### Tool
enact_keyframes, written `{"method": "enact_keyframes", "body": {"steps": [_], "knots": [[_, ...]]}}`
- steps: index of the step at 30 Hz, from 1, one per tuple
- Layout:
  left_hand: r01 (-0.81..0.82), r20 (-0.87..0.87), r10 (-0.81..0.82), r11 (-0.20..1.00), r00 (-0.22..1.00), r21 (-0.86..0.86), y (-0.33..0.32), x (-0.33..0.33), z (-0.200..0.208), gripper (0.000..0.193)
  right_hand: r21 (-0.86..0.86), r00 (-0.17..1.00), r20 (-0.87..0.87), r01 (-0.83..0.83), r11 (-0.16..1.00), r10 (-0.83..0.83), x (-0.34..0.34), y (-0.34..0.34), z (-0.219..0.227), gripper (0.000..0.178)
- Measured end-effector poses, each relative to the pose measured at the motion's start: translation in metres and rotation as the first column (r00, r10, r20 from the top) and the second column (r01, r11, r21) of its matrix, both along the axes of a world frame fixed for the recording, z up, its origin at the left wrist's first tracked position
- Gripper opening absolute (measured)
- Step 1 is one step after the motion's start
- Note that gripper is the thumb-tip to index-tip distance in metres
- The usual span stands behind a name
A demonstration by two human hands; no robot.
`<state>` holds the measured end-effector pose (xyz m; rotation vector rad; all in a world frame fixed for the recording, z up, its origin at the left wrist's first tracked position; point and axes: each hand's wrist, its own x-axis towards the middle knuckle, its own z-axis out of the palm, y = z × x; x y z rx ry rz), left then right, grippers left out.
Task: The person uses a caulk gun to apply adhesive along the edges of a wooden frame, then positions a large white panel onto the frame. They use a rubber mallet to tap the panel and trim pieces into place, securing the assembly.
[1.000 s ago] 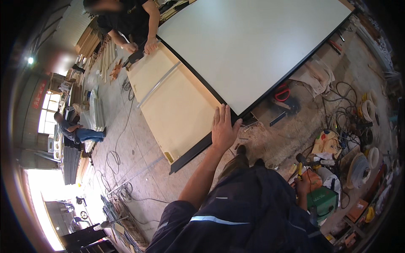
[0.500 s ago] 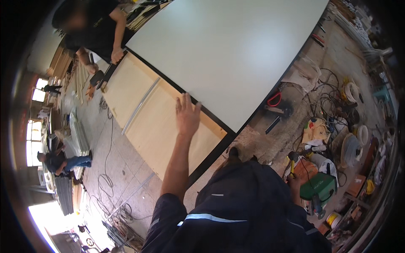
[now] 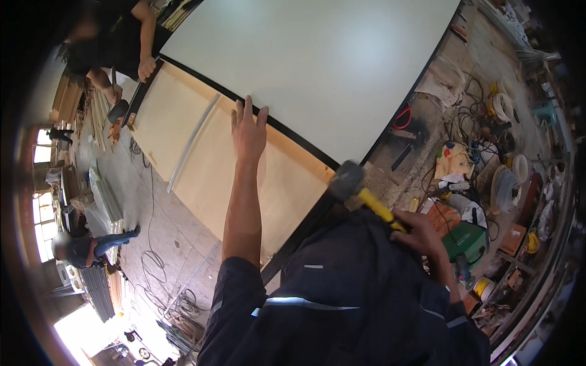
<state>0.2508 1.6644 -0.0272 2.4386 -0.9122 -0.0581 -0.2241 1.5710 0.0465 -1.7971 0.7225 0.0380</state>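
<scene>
My left hand (image 3: pixel 249 135) rests with fingers spread, its tips at the black edge strip (image 3: pixel 293 135) of a large white panel (image 3: pixel 305 61). Under my left palm and forearm lies a pale wooden board (image 3: pixel 256 195), with a thin grey strip (image 3: pixel 194 140) across it. My right hand (image 3: pixel 421 233) grips the yellow handle of a mallet (image 3: pixel 377 206). The mallet's dark head is at the panel's near corner, by the black edging; whether it touches cannot be told.
A co-worker (image 3: pixel 104 46) at the far left end has a hand on the frame and holds a dark-headed mallet (image 3: pixel 118 111). Another person (image 3: pixel 85 247) is farther left. Cables (image 3: pixel 152 265) lie on the floor. A green case (image 3: pixel 464 241) and red-handled tool (image 3: pixel 403 118) are at right.
My right hand has brought the mallet up from low at my right side to the panel's corner. In the picture, the panel and my left hand have shifted slightly left and up.
</scene>
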Motion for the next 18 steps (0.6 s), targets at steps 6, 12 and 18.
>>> {"method": "enact_keyframes", "body": {"steps": [6,12,18], "knots": [[-0.045,-0.052,0.046,0.999,0.998,0.016,0.0,-0.002,0.002,0.066,-0.004,0.986,-0.052,-0.162,0.987,0.161,0.038,-0.008,0.005,0.06],[-0.038,-0.051,0.034,0.997,0.998,-0.067,0.003,0.0,-0.008,0.066,-0.026,0.979,-0.138,-0.153,0.988,0.148,0.037,-0.002,0.011,0.06],[-0.04,-0.045,0.036,0.994,0.998,-0.1,0.0,-0.001,-0.005,0.066,-0.146,0.983,-0.09,-0.172,0.974,0.16,0.034,-0.002,0.008,0.061]]}}
